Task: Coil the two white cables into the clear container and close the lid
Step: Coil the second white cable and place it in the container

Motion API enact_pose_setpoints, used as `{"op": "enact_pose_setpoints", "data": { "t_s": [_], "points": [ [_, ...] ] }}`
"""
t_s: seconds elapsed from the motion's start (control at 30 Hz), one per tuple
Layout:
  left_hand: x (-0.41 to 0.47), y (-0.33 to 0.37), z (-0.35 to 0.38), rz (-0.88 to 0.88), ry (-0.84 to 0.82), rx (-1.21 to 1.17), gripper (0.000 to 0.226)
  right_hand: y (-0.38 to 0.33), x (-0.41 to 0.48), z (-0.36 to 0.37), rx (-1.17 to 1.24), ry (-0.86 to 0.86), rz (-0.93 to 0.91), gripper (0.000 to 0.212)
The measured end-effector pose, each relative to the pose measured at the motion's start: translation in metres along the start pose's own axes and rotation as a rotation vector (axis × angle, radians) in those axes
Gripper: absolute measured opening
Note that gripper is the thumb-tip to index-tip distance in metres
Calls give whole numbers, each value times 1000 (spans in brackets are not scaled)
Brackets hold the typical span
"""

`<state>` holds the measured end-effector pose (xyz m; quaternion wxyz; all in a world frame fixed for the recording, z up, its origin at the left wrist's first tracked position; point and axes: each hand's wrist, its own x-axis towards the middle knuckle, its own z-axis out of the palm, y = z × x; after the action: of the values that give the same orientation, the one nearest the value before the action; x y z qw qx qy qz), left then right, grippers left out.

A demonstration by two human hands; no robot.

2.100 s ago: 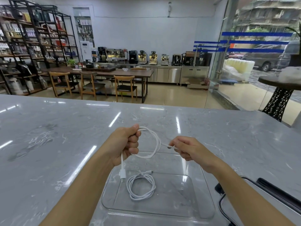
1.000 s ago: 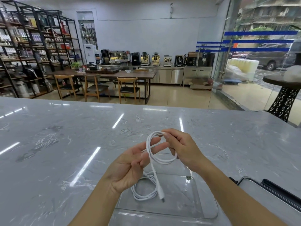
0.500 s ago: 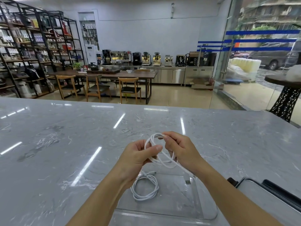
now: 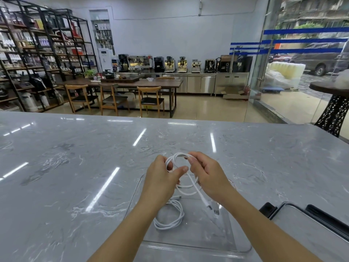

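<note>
A clear container (image 4: 243,248) stands open on the marble counter right in front of me. One white cable (image 4: 170,217) lies coiled on its floor at the left. Above the container's far edge I hold the second white cable (image 4: 187,190) in loose loops. My left hand (image 4: 162,180) pinches the loops from the left, and my right hand (image 4: 209,176) grips their top from the right. The cable's two plug ends hang down under my right wrist, over the container.
The container's lid (image 4: 309,225), clear with black clips, lies on the counter at the right, close to my right forearm. The grey marble counter (image 4: 75,167) stretches wide to the left and far side. Beyond it lies a shop floor with tables and shelves.
The second cable went from one wide loop with a long hanging tail to several tighter loops. My hands have closed together on the bundle, and its plug ends swung to the right.
</note>
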<state>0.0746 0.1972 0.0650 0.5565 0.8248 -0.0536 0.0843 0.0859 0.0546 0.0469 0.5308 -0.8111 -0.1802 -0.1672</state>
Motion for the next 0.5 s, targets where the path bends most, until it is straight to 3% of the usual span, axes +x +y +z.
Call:
{"op": "enact_pose_setpoints", "data": {
  "t_s": [0.13, 0.3, 0.5],
  "points": [
    [1, -4, -11, -93, -352, 15, 47, 1, -1, -4, -67, 35, 5, 18],
    [0, -4, -8, -153, -184, -213, 37, 0, -3, -3, -95, 41, 13, 17],
    [4, -8, -6, -99, 10, -190, 28, -1, -5, 2, -54, 37, 44, 13]
  ]
}}
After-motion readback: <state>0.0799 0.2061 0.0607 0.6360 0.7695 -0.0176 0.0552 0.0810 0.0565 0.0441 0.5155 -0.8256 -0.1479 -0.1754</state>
